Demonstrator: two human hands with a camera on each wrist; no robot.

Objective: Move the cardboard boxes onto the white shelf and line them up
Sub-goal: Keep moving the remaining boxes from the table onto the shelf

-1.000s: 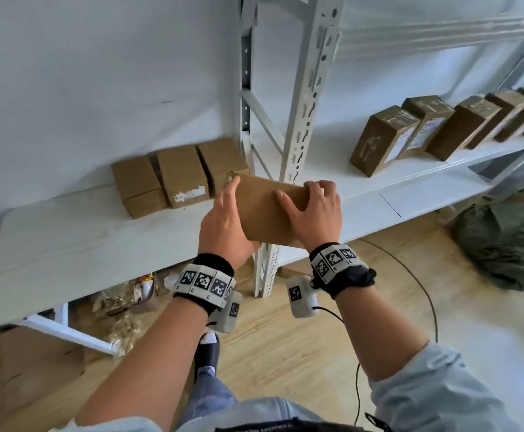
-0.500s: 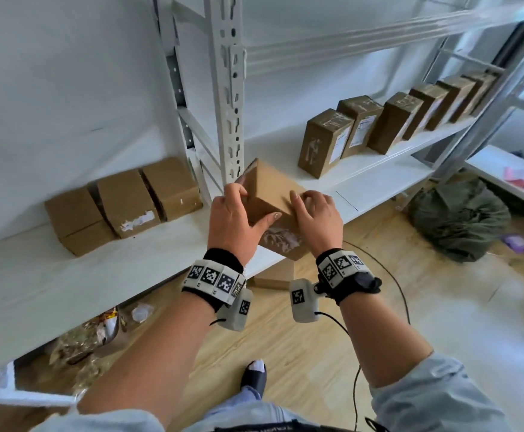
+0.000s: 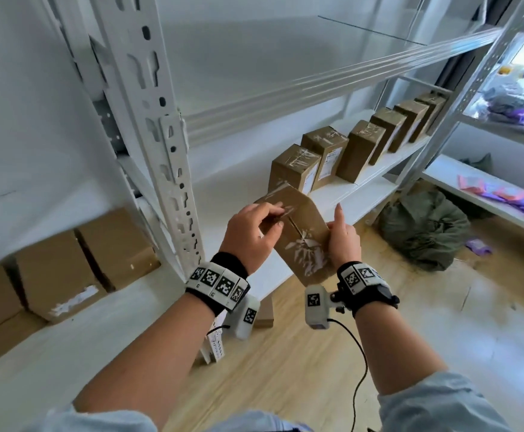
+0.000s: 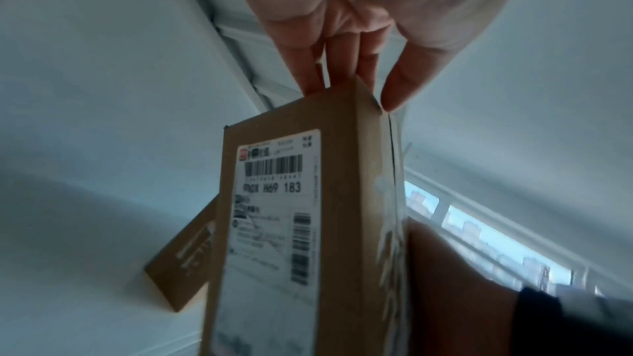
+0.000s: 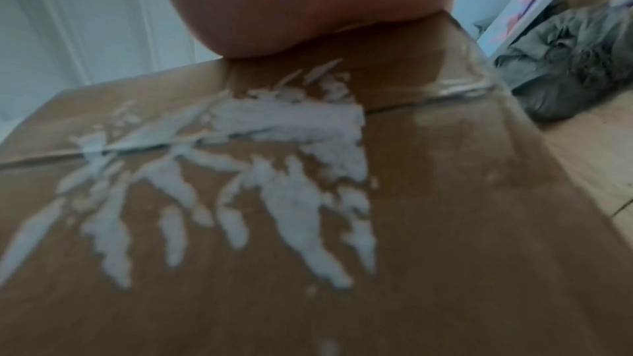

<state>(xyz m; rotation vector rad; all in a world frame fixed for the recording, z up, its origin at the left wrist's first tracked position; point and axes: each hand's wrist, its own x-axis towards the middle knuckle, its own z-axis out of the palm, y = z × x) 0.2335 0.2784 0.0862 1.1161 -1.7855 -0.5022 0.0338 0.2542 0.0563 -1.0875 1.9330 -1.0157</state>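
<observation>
From the head view, the held box (image 3: pixel 298 235) was plain brown cardboard, a long rectangular block with clear tape and torn white paper scraps on its upper face. It hung in the air in front of the white shelf (image 3: pixel 229 194), its long axis tilted, the far end raised toward the shelf and the near end dipping toward the wooden floor (image 3: pixel 285 369). The left hand (image 3: pixel 251 232) gripped its left edge with curled fingers; the right hand (image 3: pixel 343 238) clasped the right side, thumb raised. Six upright boxes (image 3: pixel 295 169) stood in a row on the shelf. Three more boxes (image 3: pixel 58 275) lay on the white counter (image 3: pixel 67 353) at left.

From the left wrist view, the fingers (image 4: pixel 311 64) pinched the box's top corner; a printed white label (image 4: pixel 274 199) with barcodes covered one face.

From the right wrist view, the palm pressed the taped face, where ragged white residue (image 5: pixel 240 172) spread; the fingers themselves were hidden.
</observation>
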